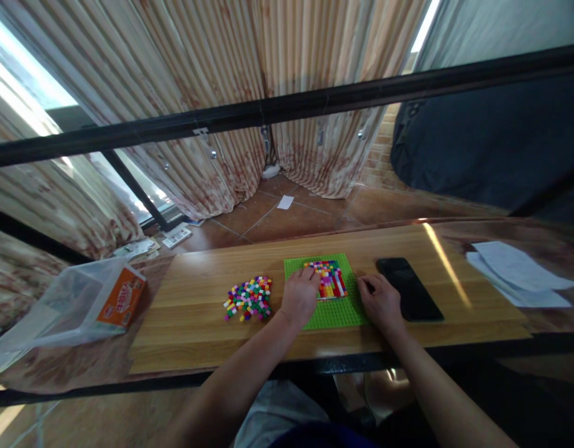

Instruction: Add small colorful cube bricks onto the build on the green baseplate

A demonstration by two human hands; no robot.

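Our half-bent left hand (300, 295) partly hides colourful plastic bricks (334, 283); our loosely curled right hand (380, 303) neighbours a black rectangular phone (410, 289); grips unclear.

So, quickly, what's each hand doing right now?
Left hand: fingers at the bricks on the green board; grip cannot be told.
Right hand: loosely curled by the board's edge; cannot tell if it holds anything.

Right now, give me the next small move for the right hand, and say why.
Probably rest the right hand on the green baseplate to steady it: it sits just beside the plate's right edge, while the left hand has its fingers at the left side of the colored brick patch.
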